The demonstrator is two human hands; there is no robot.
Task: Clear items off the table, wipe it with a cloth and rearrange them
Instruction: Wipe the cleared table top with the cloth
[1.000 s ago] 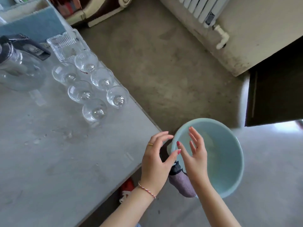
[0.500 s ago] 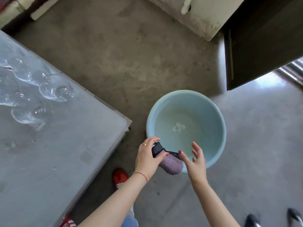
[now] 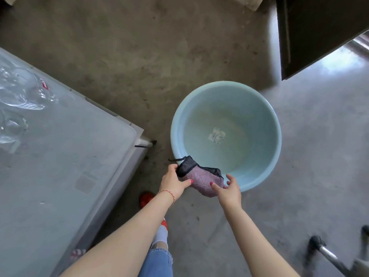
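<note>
the left hand (image 3: 173,181) pinched the soft, limp purple terry cloth (image 3: 203,181) at its dark-trimmed edge; the right hand (image 3: 227,189), fingers spread, touched the opposite, sagging end without clenching it.

Cloth (image 3: 205,181) mauve terry, black mesh edge. Basin (image 3: 257,108) pale blue. Table (image 3: 60,156) grey. Bracelet (image 3: 169,193) red-white. Nails red. Jeans (image 3: 156,262) blue, shoe (image 3: 146,198) red.

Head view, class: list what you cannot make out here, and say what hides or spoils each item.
- Glasses on the table: blurred and cut by the left edge, so no count.
- Basin: whether it holds water is unclear; the near rim is covered by the cloth.
- Left hand: its fingers are under the cloth.
- Right hand: firm grip or just touching, unclear.
- Metal frame, bottom right: blurred and cut off.
</note>
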